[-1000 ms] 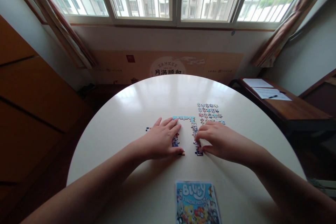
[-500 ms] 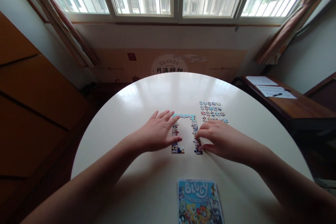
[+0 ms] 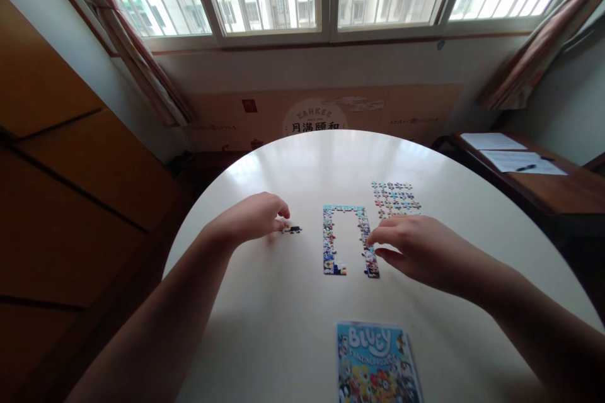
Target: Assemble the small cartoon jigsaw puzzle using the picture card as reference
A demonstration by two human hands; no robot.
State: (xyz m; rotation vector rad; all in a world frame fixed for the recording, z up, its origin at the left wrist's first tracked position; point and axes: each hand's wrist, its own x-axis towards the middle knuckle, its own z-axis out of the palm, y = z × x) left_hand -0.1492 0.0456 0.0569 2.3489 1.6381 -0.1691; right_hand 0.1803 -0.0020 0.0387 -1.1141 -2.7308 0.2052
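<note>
A partly joined jigsaw border lies on the white table, with a gap in its bottom edge. My right hand is at the border's right side, fingertips resting at its edge and the thumb held apart from them. Left of the border, my left hand is bent down over a few puzzle pieces, dark and light. Its thumb and fingers curl in at their left end, closed on them as far as I can see.
Rows of loose puzzle pieces lie beyond my right hand. A Bluey picture box or booklet is at the near side of the round table. Papers and a pen are on a brown desk at right.
My left hand has moved left off the border to the puzzle pieces, its spread fingers now curled. My right hand stays by the border's right side. The view has shifted slightly.
</note>
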